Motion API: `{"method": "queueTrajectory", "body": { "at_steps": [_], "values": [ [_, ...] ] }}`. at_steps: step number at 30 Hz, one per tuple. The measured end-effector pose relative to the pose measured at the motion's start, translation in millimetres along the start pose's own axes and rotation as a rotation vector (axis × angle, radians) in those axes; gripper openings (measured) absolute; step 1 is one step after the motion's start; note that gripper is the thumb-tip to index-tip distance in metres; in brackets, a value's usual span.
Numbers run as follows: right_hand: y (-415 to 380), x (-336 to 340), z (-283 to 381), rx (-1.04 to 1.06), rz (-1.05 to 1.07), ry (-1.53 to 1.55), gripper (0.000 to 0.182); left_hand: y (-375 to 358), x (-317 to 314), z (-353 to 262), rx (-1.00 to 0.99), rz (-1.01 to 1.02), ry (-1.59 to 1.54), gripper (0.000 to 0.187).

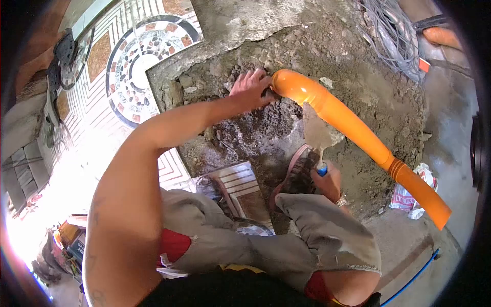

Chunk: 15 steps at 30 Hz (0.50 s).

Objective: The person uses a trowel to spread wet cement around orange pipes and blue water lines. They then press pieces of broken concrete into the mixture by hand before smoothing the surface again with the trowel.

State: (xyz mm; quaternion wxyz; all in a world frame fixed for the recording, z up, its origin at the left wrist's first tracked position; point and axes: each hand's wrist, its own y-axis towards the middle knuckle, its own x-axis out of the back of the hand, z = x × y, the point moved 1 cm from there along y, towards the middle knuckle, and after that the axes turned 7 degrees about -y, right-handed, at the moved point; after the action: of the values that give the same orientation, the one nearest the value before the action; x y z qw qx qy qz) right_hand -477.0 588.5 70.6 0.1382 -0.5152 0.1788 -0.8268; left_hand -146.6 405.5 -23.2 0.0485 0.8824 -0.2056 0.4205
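Note:
An orange plastic pipe (353, 125) lies across the dug-up soil, its curved elbow at the upper left end and a ribbed joint further down. My left hand (251, 88) reaches out beside the mouth of the elbow, over the loose earth, its fingers apart and holding nothing. In my right hand (327, 181) is a trowel (317, 128), gripped by its blue handle, with the dirt-coated blade pointing up toward the pipe. The blade's tip overlaps the underside of the elbow in this view. Dark, clumpy soil (255, 130) lies below my left hand.
Patterned floor tiles (110, 66) border the dirt at the left, and a loose tile piece (245, 187) lies by my foot. Coiled grey cable (391, 33) is at the upper right. A red-and-white bag (404, 197) sits beside the pipe's lower end, near a blue hose (414, 279).

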Motion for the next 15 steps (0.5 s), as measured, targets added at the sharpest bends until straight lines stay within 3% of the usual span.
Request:
{"method": "queueTrajectory", "body": {
  "at_steps": [1, 3, 5, 8, 10, 12, 14, 15],
  "values": [
    [-2.6, -5.5, -1.5, -0.006, 0.001, -0.004, 0.026, 5.2, -2.1, 14.8, -0.002, 0.002, -0.006, 0.045],
    [-6.7, -10.7, -2.0, -0.05, 0.041, 0.031, 0.03, 10.8, -2.7, 41.5, -0.264, 0.052, 0.113, 0.032],
    [-8.7, -5.5, 5.6, -0.094, 0.043, 0.067, 0.034, 13.9, -2.8, 49.7, -0.11, 0.016, 0.206, 0.02],
    [-13.4, -11.2, -2.5, -0.065, 0.053, 0.075, 0.036, 9.1, -4.4, 42.8, -0.164, 0.108, 0.082, 0.022],
    [-12.8, -18.9, -7.3, -0.046, 0.012, 0.089, 0.036, -1.1, -1.9, 30.5, -0.291, 0.33, 0.379, 0.025],
    [-13.9, -22.9, -11.0, -0.037, -0.044, 0.099, 0.036, -4.6, 3.6, 22.2, -0.225, 0.171, 0.307, 0.033],
    [-13.7, -29.0, -10.0, -0.05, 0.028, 0.127, 0.037, -6.4, 1.6, 14.6, -0.217, 0.047, 0.171, 0.047],
    [-14.4, -30.3, -6.1, -0.058, 0.013, 0.103, 0.038, -7.9, -4.0, 12.2, -0.261, 0.131, 0.165, 0.045]
  ]
}}
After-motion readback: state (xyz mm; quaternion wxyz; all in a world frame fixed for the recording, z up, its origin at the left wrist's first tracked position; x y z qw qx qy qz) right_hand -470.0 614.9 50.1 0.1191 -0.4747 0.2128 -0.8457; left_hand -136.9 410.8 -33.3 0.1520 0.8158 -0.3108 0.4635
